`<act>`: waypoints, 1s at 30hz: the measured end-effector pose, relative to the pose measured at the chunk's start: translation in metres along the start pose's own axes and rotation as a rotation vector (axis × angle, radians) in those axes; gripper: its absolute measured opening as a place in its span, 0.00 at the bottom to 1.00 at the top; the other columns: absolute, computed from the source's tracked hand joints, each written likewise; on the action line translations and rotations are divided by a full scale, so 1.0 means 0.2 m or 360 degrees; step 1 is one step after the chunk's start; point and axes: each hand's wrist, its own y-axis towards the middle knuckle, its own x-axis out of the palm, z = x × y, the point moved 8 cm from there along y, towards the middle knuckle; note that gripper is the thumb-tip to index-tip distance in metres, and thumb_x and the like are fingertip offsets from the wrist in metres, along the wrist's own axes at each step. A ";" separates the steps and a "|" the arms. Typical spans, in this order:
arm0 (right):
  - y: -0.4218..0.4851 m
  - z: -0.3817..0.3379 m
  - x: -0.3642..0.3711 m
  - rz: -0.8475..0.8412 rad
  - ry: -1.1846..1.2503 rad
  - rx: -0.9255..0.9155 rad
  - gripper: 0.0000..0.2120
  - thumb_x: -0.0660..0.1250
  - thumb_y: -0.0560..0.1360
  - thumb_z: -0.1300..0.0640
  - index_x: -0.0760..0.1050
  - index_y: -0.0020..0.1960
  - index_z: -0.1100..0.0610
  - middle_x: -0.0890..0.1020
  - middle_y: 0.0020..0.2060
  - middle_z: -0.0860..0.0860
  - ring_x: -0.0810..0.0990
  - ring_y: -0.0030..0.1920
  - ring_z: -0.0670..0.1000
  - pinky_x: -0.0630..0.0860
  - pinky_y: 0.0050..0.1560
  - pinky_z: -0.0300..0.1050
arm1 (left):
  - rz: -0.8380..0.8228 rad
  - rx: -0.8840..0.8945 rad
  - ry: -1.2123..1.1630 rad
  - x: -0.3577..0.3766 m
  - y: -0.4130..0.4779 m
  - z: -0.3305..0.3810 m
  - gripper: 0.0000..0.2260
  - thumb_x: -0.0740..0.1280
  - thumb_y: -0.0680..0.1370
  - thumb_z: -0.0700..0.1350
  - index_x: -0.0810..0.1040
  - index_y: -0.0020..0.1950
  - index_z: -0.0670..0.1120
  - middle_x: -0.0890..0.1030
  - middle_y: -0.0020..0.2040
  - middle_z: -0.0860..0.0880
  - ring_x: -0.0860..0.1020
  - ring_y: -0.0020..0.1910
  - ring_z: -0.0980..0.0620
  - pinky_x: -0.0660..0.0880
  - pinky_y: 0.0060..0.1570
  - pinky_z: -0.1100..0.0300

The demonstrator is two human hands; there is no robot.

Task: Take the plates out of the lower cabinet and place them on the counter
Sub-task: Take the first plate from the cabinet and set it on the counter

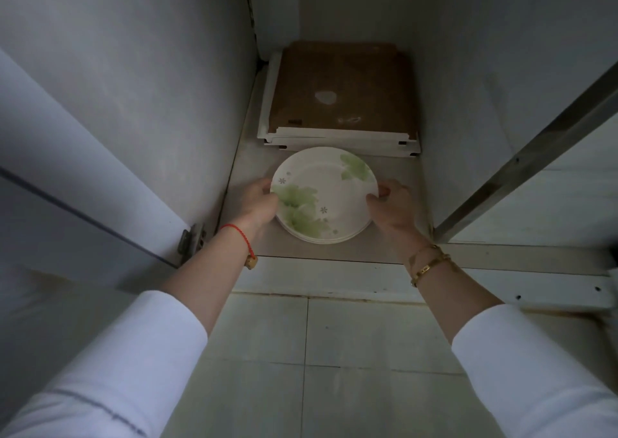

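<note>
While both arms are reached into the cabinet [150, 103], the plates [324, 190] are held at centre frame: a stack, white with green leaf print, on the cabinet floor near its front edge. Whether the stack is lifted off the floor cannot be told.

Left hand [255, 203]: curled round the stack's left rim, fingers laid over the top plate's edge. Right hand [393, 208]: curled round the right rim, thumb on the edge, fingertips tucked at the side. Both hands are closed on the stack, opposite each other.

Brown board [344, 86] is laid flat on white panels [334, 141] at upper centre, just behind the stack; contact cannot be told.

Door [67, 170] is swung open at left, hinge [192, 239] seen at its lower corner. Metal rail [521, 166] is run diagonally at right. Floor tiles [334, 354] are seen at bottom.

Red cord [237, 235] is worn on the left wrist, gold bracelets [428, 263] on the right. White sleeves [133, 354] are pushed up to mid-forearm.
</note>
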 end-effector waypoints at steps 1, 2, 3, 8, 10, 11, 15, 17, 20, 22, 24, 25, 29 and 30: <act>0.00 0.00 0.00 0.0000 0.0026 0.0016 0.15 0.65 0.73 0.65 0.76 0.60 0.64 0.79 0.55 0.62 0.75 0.61 0.62 0.73 0.57 0.48 | 0.0008 -0.0011 -0.0052 0.00 -0.01 0.00 0.25 0.55 0.73 0.27 0.78 0.66 0.42 0.81 0.62 0.41 0.79 0.61 0.42 0.76 0.63 0.46; -0.01 0.01 -0.01 -0.0001 0.0053 0.0032 0.16 0.65 0.73 0.65 0.75 0.61 0.64 0.78 0.56 0.62 0.75 0.61 0.62 0.74 0.57 0.49 | 0.0015 -0.0012 -0.0098 0.00 -0.01 0.00 0.25 0.55 0.74 0.26 0.77 0.65 0.42 0.81 0.62 0.41 0.79 0.62 0.42 0.76 0.64 0.46; -0.01 0.02 -0.01 0.0002 0.0077 0.0045 0.16 0.65 0.74 0.65 0.74 0.61 0.64 0.78 0.57 0.62 0.76 0.60 0.62 0.74 0.56 0.49 | 0.0022 -0.0009 -0.0139 0.00 -0.02 -0.01 0.25 0.54 0.74 0.26 0.77 0.66 0.41 0.81 0.62 0.41 0.78 0.62 0.42 0.75 0.64 0.46; -0.10 0.02 -0.07 0.0120 0.0316 0.0080 0.15 0.65 0.74 0.69 0.70 0.59 0.68 0.79 0.54 0.64 0.79 0.52 0.58 0.73 0.44 0.42 | 0.0005 0.0056 -0.0309 -0.02 -0.10 0.01 0.21 0.59 0.76 0.27 0.75 0.66 0.40 0.80 0.63 0.41 0.79 0.61 0.43 0.76 0.53 0.57; -0.14 0.02 -0.10 0.0129 0.0360 0.0088 0.13 0.65 0.74 0.69 0.70 0.58 0.68 0.79 0.52 0.61 0.77 0.48 0.55 0.72 0.36 0.32 | -0.0015 0.0108 -0.0310 -0.04 -0.16 0.02 0.21 0.59 0.75 0.27 0.76 0.66 0.39 0.81 0.61 0.42 0.80 0.58 0.44 0.76 0.47 0.62; -0.17 0.01 -0.12 0.0121 0.0377 0.0081 0.13 0.65 0.75 0.68 0.70 0.58 0.67 0.78 0.50 0.59 0.76 0.47 0.53 0.70 0.32 0.28 | -0.0017 0.0133 -0.0323 -0.05 -0.20 0.02 0.20 0.59 0.76 0.27 0.76 0.65 0.40 0.81 0.59 0.44 0.80 0.55 0.46 0.76 0.44 0.64; -0.34 0.00 -0.20 0.0078 0.0527 0.0096 0.12 0.63 0.76 0.68 0.71 0.59 0.65 0.77 0.48 0.54 0.75 0.44 0.48 0.68 0.34 0.32 | -0.0062 0.0222 -0.0431 -0.09 -0.40 0.06 0.21 0.58 0.76 0.28 0.79 0.60 0.47 0.83 0.51 0.50 0.81 0.50 0.51 0.78 0.39 0.64; -0.45 -0.01 -0.26 0.0071 0.0603 0.0098 0.14 0.62 0.76 0.68 0.71 0.61 0.62 0.76 0.47 0.51 0.75 0.45 0.48 0.69 0.35 0.33 | -0.0114 0.0249 -0.0474 -0.11 -0.52 0.08 0.24 0.57 0.75 0.26 0.78 0.65 0.45 0.82 0.58 0.46 0.81 0.56 0.48 0.79 0.45 0.60; -0.65 -0.06 -0.39 0.0073 0.0672 0.0128 0.14 0.61 0.76 0.68 0.70 0.59 0.57 0.76 0.46 0.48 0.75 0.46 0.48 0.72 0.41 0.37 | -0.0166 0.0290 -0.0487 -0.17 -0.73 0.15 0.27 0.56 0.74 0.25 0.76 0.68 0.45 0.81 0.62 0.43 0.80 0.60 0.45 0.80 0.45 0.59; -0.81 -0.10 -0.49 0.0065 0.0682 0.0181 0.15 0.61 0.76 0.68 0.69 0.60 0.57 0.78 0.49 0.51 0.77 0.48 0.50 0.74 0.47 0.43 | -0.0179 0.0283 -0.0516 -0.23 -0.93 0.21 0.28 0.55 0.73 0.25 0.76 0.69 0.44 0.81 0.63 0.42 0.79 0.62 0.44 0.81 0.50 0.53; -0.97 -0.16 -0.60 0.0046 0.0688 0.0215 0.14 0.61 0.75 0.68 0.69 0.59 0.56 0.78 0.49 0.51 0.77 0.49 0.52 0.76 0.50 0.47 | -0.0156 0.0269 -0.0545 -0.29 -1.11 0.26 0.29 0.54 0.72 0.24 0.75 0.69 0.42 0.79 0.64 0.40 0.77 0.65 0.41 0.77 0.60 0.43; -1.05 -0.19 -0.66 0.0043 0.0695 0.0243 0.14 0.61 0.75 0.68 0.69 0.57 0.54 0.78 0.48 0.51 0.77 0.49 0.53 0.76 0.50 0.48 | -0.0146 0.0253 -0.0538 -0.32 -1.20 0.28 0.29 0.54 0.72 0.24 0.75 0.69 0.42 0.79 0.64 0.39 0.77 0.65 0.40 0.76 0.61 0.41; -1.38 -0.35 -0.95 0.0072 0.0738 0.0328 0.15 0.61 0.74 0.70 0.68 0.54 0.53 0.78 0.44 0.50 0.77 0.40 0.47 0.74 0.38 0.36 | -0.0150 0.0266 -0.0558 -0.45 -1.61 0.44 0.30 0.55 0.70 0.23 0.76 0.68 0.42 0.81 0.61 0.43 0.79 0.61 0.43 0.80 0.46 0.56; -1.46 -0.40 -1.02 0.0071 0.0767 0.0350 0.15 0.60 0.74 0.70 0.68 0.54 0.53 0.78 0.42 0.49 0.77 0.39 0.46 0.73 0.36 0.34 | -0.0147 0.0269 -0.0567 -0.48 -1.71 0.49 0.30 0.55 0.70 0.23 0.77 0.67 0.42 0.82 0.59 0.46 0.80 0.58 0.46 0.80 0.44 0.61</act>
